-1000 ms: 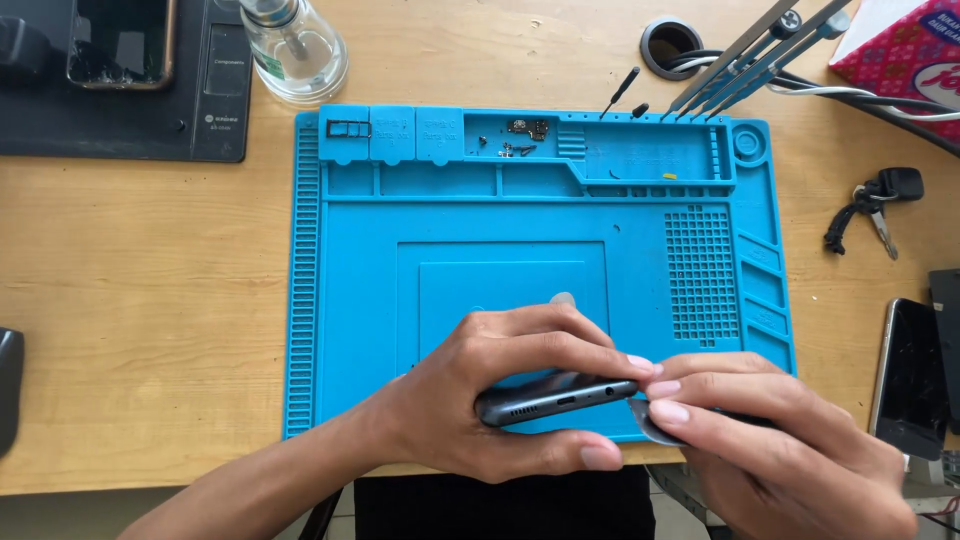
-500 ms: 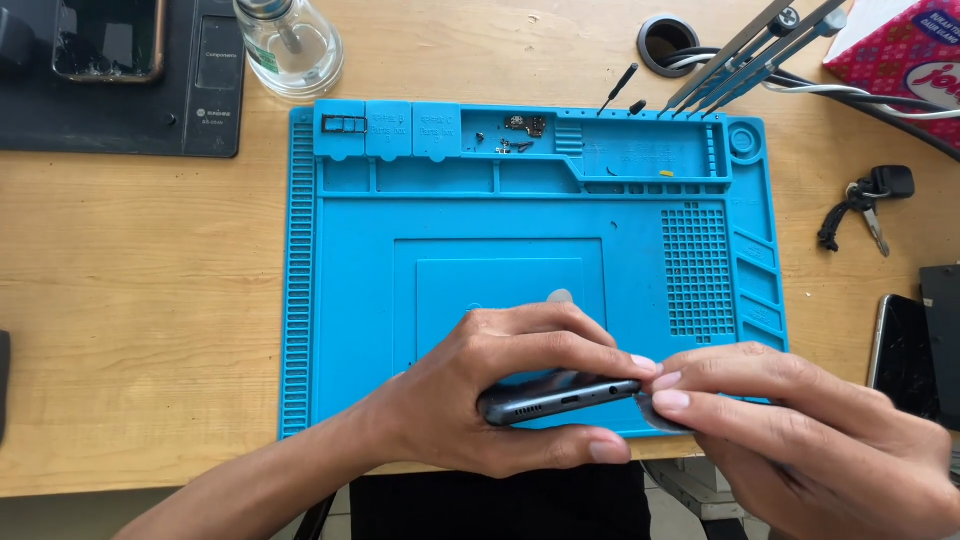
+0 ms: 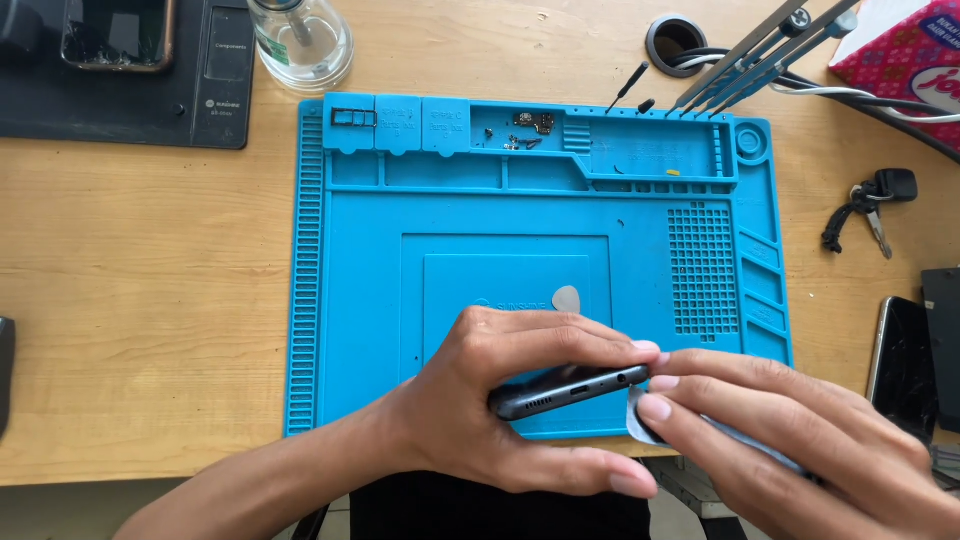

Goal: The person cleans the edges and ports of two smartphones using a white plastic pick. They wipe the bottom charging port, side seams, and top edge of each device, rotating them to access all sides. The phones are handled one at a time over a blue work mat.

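Observation:
My left hand [image 3: 500, 410] grips a dark grey smartphone [image 3: 570, 388] on its edge, bottom ports facing me, over the front part of the blue silicone work mat [image 3: 360, 300]. My right hand [image 3: 790, 440] comes in from the right and pinches a thin pale plastic pick [image 3: 638, 418] against the phone's right corner. A second grey pick [image 3: 567, 299] lies on the mat just behind my left hand.
Small screws and parts [image 3: 525, 130] lie in the mat's top tray; tweezers [image 3: 760, 45] lean at its back right. A glass bottle [image 3: 300, 40] and a black pad with a phone [image 3: 120, 35] sit back left. Keys [image 3: 865, 210] and another phone [image 3: 905, 365] lie right.
Both hands and the phone stay almost in place; my right fingers have shifted slightly with the pick at the phone's corner. The view has drifted a little.

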